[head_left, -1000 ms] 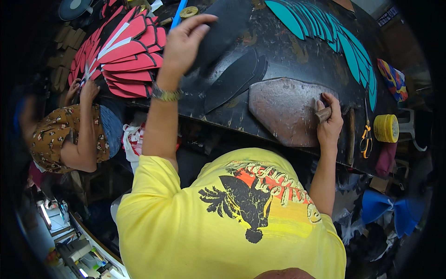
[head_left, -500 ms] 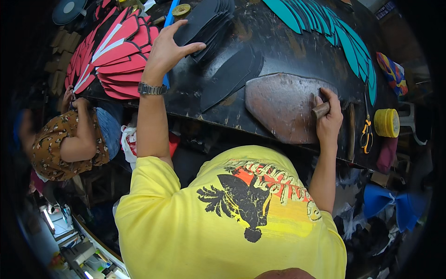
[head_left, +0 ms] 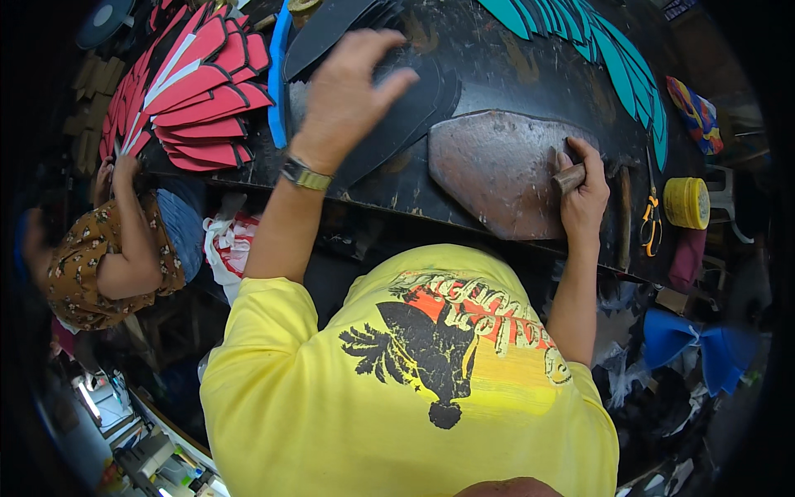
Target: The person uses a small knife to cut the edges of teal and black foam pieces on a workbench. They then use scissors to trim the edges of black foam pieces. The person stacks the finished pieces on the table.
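Observation:
My left hand [head_left: 348, 103], a little blurred, hovers with fingers and thumb spread over black sole-shaped sheets [head_left: 393, 145]. A stack of similar black sheets [head_left: 319, 37] lies just beyond it, partly hidden by the hand. My right hand [head_left: 586, 195] is closed around a short wooden rod [head_left: 570, 178], whose blunt end points left. That hand rests at the right edge of a worn brown slab [head_left: 497, 174] lying on the black table. Whether the rod is part of a longer tool is hidden by my fingers.
Red sole-shaped pieces [head_left: 195, 103] fan out at left beside a blue strip [head_left: 278, 83]; a co-worker [head_left: 124, 248] handles some. Teal pieces [head_left: 625, 79] lie far right. A wooden-handled tool [head_left: 624, 219], orange-handled scissors [head_left: 652, 224] and a yellow tub [head_left: 686, 202] are at right.
My left hand has moved right and nearer, from beside the far black stack to over the nearer black sheets. My right hand keeps its hold on the rod. The whole view has shifted slightly.

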Action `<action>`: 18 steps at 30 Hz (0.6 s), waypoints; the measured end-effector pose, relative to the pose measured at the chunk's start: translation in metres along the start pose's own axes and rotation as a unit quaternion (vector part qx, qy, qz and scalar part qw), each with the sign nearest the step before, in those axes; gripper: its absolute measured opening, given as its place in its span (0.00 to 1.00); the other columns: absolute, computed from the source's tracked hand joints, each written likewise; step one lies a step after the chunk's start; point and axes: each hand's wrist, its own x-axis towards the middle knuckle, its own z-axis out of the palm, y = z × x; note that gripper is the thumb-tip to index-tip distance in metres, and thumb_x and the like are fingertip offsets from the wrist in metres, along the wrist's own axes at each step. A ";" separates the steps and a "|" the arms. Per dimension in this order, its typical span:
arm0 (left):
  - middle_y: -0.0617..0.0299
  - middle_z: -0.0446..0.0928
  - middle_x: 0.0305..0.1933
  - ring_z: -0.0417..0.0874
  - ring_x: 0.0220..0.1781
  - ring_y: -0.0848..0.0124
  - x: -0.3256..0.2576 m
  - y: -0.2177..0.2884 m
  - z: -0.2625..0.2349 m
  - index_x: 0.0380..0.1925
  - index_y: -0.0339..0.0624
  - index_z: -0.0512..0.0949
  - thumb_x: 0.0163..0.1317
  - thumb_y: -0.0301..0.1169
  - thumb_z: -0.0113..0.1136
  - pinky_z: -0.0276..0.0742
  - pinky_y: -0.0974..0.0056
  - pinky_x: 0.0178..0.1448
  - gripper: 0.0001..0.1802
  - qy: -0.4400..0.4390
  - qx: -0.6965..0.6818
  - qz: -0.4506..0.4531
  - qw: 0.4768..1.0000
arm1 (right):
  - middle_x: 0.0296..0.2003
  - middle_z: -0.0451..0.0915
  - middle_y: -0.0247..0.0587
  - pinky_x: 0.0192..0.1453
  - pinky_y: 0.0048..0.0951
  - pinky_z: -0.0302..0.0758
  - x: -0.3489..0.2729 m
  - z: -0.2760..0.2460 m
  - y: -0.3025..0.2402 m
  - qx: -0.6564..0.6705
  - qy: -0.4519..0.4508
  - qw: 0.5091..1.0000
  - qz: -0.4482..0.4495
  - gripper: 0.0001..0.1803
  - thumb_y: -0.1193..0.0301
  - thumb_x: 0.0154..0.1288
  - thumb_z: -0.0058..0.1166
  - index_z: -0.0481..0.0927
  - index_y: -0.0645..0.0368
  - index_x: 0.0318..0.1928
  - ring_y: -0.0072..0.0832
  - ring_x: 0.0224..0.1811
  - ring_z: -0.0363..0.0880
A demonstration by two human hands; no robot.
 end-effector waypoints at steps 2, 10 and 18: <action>0.50 0.77 0.61 0.80 0.60 0.56 -0.015 0.009 0.024 0.58 0.42 0.79 0.58 0.45 0.74 0.75 0.55 0.65 0.32 -0.095 0.084 -0.022 0.992 | 0.44 0.82 0.49 0.52 0.34 0.77 0.000 0.000 0.000 0.001 0.002 1.000 -0.007 0.17 0.73 0.66 0.65 0.80 0.56 0.54 0.42 0.47 0.82; 0.47 0.77 0.64 0.76 0.66 0.51 -0.025 0.008 0.049 0.62 0.39 0.78 0.59 0.47 0.71 0.72 0.53 0.70 0.34 -0.129 0.159 -0.058 0.977 | 0.47 0.83 0.49 0.55 0.35 0.77 -0.001 -0.001 0.003 -0.019 -0.003 1.000 -0.018 0.17 0.73 0.66 0.65 0.81 0.57 0.54 0.42 0.49 0.82; 0.45 0.85 0.47 0.87 0.46 0.49 -0.011 0.014 0.034 0.50 0.38 0.84 0.60 0.34 0.63 0.82 0.54 0.56 0.19 -0.131 0.114 -0.049 0.984 | 0.35 0.85 0.42 0.48 0.29 0.79 -0.006 0.005 0.008 0.088 0.048 0.995 -0.004 0.17 0.69 0.71 0.63 0.78 0.56 0.58 0.29 0.39 0.85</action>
